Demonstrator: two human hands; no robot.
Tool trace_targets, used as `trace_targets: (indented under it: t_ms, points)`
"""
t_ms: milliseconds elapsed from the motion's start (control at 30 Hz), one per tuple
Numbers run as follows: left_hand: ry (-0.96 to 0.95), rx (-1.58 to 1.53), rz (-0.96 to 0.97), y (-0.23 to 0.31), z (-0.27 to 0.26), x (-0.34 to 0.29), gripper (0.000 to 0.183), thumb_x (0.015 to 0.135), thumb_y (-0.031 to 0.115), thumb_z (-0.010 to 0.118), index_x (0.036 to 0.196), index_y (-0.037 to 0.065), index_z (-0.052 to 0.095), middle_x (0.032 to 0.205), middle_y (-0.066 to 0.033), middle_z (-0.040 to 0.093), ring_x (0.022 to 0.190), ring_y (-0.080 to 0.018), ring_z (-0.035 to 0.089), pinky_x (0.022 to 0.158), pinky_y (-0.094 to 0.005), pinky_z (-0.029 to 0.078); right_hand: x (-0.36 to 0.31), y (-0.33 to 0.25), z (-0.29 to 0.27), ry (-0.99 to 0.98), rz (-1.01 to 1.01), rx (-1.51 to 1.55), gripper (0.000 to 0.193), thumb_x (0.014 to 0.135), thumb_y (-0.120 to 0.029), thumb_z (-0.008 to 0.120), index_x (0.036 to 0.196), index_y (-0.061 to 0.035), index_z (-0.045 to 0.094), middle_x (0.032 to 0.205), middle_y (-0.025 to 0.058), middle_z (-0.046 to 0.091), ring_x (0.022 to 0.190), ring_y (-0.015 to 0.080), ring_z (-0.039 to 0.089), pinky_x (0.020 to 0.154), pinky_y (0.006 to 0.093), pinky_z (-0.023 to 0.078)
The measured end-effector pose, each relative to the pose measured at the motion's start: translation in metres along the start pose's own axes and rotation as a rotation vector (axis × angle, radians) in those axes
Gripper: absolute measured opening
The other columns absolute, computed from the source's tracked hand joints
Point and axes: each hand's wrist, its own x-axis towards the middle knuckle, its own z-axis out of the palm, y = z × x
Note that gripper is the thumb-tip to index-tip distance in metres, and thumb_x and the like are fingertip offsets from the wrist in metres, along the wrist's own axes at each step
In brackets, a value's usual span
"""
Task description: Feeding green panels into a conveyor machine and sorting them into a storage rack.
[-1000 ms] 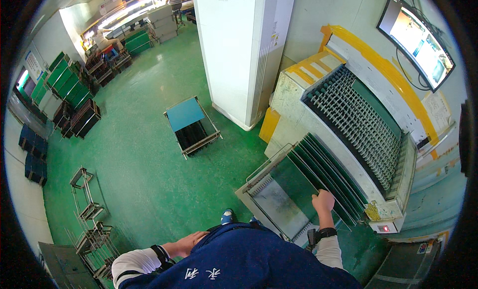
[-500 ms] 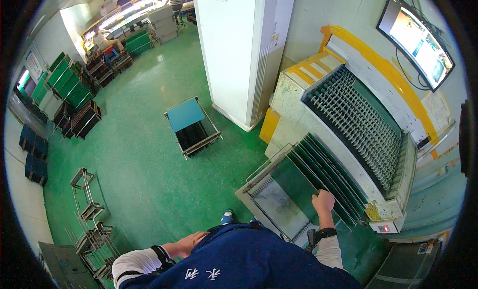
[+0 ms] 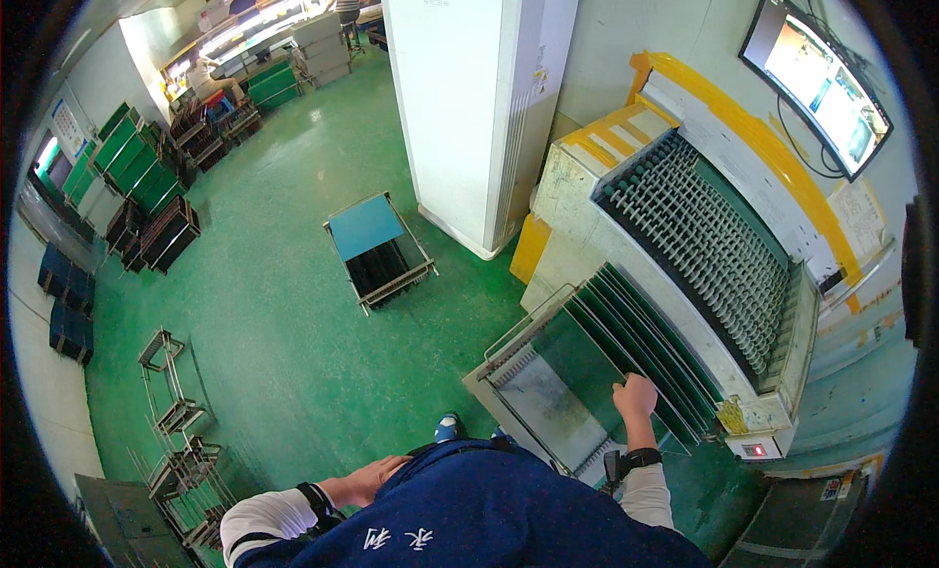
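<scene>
My right hand (image 3: 636, 396) is closed on the upper edge of a dark green flat panel (image 3: 577, 348). This panel stands at the front of a row of similar green panels (image 3: 653, 338), spaced apart in a slotted metal rack (image 3: 515, 335). A pale, stained base plate (image 3: 553, 404) shows in the rack's unfilled part. My left hand (image 3: 370, 478) lies against my waist with its fingers stretched out, holding nothing; the fingertips are partly hidden by my dark blue apron (image 3: 489, 514).
Beside the rack is a roller conveyor machine (image 3: 699, 245), with a screen (image 3: 820, 79) above it. A tall white cabinet-like unit (image 3: 450, 109) stands ahead. Another rack with a blue sheet (image 3: 367, 226) sits on the green floor; metal frames (image 3: 179, 412) stand left. People are far back.
</scene>
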Motion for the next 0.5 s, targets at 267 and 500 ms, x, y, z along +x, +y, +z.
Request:
trace_targets:
  t_ms: [267,500]
  points:
    - [0.010,0.017,0.046,-0.017,0.009,-0.001,0.089,0.067,0.029,0.076,0.141,0.005,0.031,0.142,-0.0214,0.035,0.129,-0.0392,0.039,0.108,-0.0459,0.034,0.002,0.003,0.004,0.003,0.003,0.005,0.039,0.076,-0.028,0.072,0.109,-0.0070,0.069,0.102,0.0173,0.069,0.096,0.0320,0.066,0.083,0.0413,0.052]
    - [-0.006,0.023,0.018,-0.024,0.013,-0.002,0.094,0.065,0.030,0.077,0.142,0.006,0.029,0.144,-0.0210,0.032,0.130,-0.0389,0.037,0.109,-0.0456,0.033,0.001,-0.001,0.001,-0.002,-0.003,-0.008,0.040,0.075,-0.028,0.073,0.109,-0.0069,0.069,0.103,0.0171,0.069,0.097,0.0316,0.066,0.084,0.0410,0.052]
